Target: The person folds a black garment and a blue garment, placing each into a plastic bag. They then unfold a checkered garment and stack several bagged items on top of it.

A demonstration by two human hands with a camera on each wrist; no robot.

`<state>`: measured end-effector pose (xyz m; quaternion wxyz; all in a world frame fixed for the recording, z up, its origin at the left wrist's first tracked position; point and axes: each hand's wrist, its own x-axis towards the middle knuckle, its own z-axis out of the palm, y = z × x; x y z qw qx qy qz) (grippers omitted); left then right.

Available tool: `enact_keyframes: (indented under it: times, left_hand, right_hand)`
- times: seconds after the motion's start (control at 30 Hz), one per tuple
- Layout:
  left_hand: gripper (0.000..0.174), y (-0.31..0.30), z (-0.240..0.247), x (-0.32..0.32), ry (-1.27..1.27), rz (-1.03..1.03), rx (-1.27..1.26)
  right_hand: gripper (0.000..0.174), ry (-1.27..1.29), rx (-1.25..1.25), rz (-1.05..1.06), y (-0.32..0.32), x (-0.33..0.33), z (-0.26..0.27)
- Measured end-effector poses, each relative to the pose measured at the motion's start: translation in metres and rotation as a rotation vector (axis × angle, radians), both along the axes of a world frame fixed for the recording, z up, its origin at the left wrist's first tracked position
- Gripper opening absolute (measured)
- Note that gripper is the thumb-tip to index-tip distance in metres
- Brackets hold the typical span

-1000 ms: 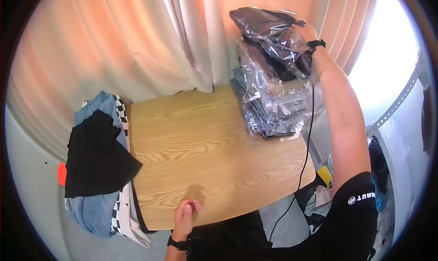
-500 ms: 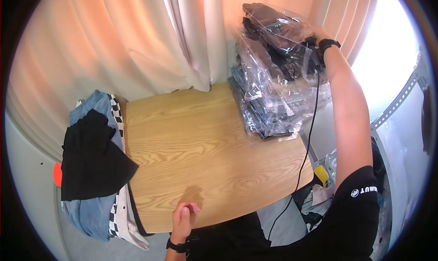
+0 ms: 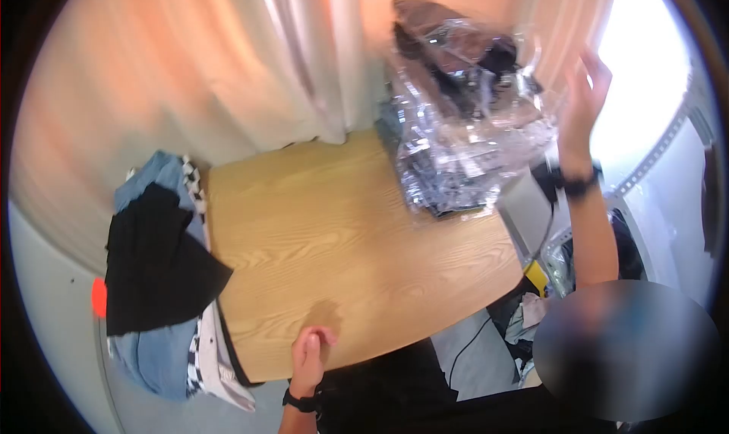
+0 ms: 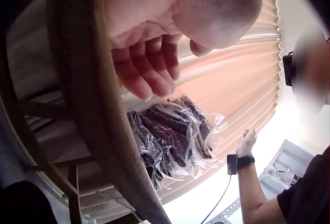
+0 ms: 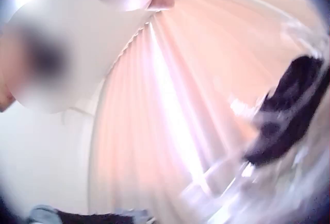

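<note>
My right hand (image 3: pixel 583 104) is raised at the right of the stack of bagged dark clothes (image 3: pixel 463 138), apart from it, fingers loosely bent and holding nothing. Blur covers much of the right wrist view, where dark bagged cloth (image 5: pixel 289 110) shows at the right. By the near edge of the wooden table (image 3: pixel 334 244), my left hand (image 3: pixel 308 358) hangs with loosely curled fingers around nothing; the left wrist view shows those fingers (image 4: pixel 149 69) above the table edge. Clear plastic wraps the stack at the table's back right corner.
Black cloth (image 3: pixel 159 259) lies over blue and checkered garments (image 3: pixel 159 358) at the table's left side. A curtain (image 3: pixel 190 69) hangs behind. At the right are a black cable (image 3: pixel 467 347), a yellow item (image 3: pixel 536 277) and a metal frame (image 3: pixel 661 160).
My right hand has let go of the bagged dark clothes on top of the stack and moved right, away from them. The left hand has barely moved.
</note>
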<state>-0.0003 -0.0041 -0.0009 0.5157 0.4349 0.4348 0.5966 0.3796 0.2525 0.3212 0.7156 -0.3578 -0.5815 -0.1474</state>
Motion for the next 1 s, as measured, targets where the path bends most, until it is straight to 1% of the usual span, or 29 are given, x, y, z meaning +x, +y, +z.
enact_keyframes:
  times: [0.07,0.1,0.17,0.2,0.23,0.3,0.37,0.4,0.5,0.57,0.63,0.7,0.77,0.87,0.97,1.0]
  left_hand:
    - [0.035,0.0,-0.008,0.0,-0.017,0.01,0.0]
    - [0.032,0.0,-0.001,-0.001,0.025,0.01,-0.01]
    - [0.028,0.0,0.001,0.003,0.093,0.004,-0.032]
    - [0.026,0.002,0.0,0.001,0.129,-0.01,-0.028]
    - [0.023,0.002,0.008,-0.003,0.139,-0.014,-0.048]
    - [0.019,0.0,0.018,0.001,0.129,-0.057,-0.091]
    - [0.018,0.0,0.015,0.003,0.206,-0.062,-0.108]
    - [0.018,0.0,0.015,0.004,0.242,-0.074,-0.117]
    - [0.02,0.006,0.05,-0.016,0.415,-0.119,-0.129]
    - [0.03,0.022,0.07,-0.056,0.88,-0.029,0.03]
    - [0.04,0.038,0.091,-0.098,1.223,0.181,0.065]
    - [0.044,0.056,0.091,-0.13,1.627,0.427,-0.02]
    - [0.052,0.066,0.085,-0.155,1.981,0.439,-0.239]
    - [0.046,0.091,0.09,-0.186,1.854,0.18,-0.454]
    - [0.031,0.101,0.068,-0.21,1.78,0.338,-0.198]
    - [0.026,0.103,0.073,-0.209,1.658,0.452,-0.094]
  right_hand:
    - [0.05,-0.126,-0.001,0.218,-0.061,-0.026,-0.077]
    - [0.044,-0.27,-0.165,0.064,-0.098,-0.037,-0.125]
    - [0.036,-0.613,-0.485,0.056,-0.164,-0.063,-0.175]
    - [0.032,-0.598,-0.342,0.401,-0.166,-0.071,-0.226]
    - [0.033,-0.456,-0.471,0.535,-0.178,-0.093,-0.255]
    - [0.031,-0.257,-0.749,0.457,-0.196,-0.124,-0.285]
    - [0.029,-0.271,-0.814,0.407,-0.204,-0.13,-0.31]
    - [0.027,-0.278,-0.848,0.371,-0.206,-0.132,-0.316]
    - [0.025,-0.409,-0.796,0.37,-0.208,-0.137,-0.306]
    - [0.025,-0.452,-0.766,0.364,-0.207,-0.134,-0.313]
    - [0.025,-0.506,-0.733,0.37,-0.208,-0.132,-0.314]
    - [0.025,-0.56,-0.69,0.37,-0.207,-0.135,-0.311]
    - [0.022,-0.543,-0.682,0.365,-0.209,-0.137,-0.309]
    - [0.02,-0.53,-0.671,0.363,-0.209,-0.137,-0.309]
    - [0.019,-0.521,-0.65,0.357,-0.208,-0.135,-0.314]
    - [0.019,-0.516,-0.642,0.357,-0.208,-0.136,-0.316]
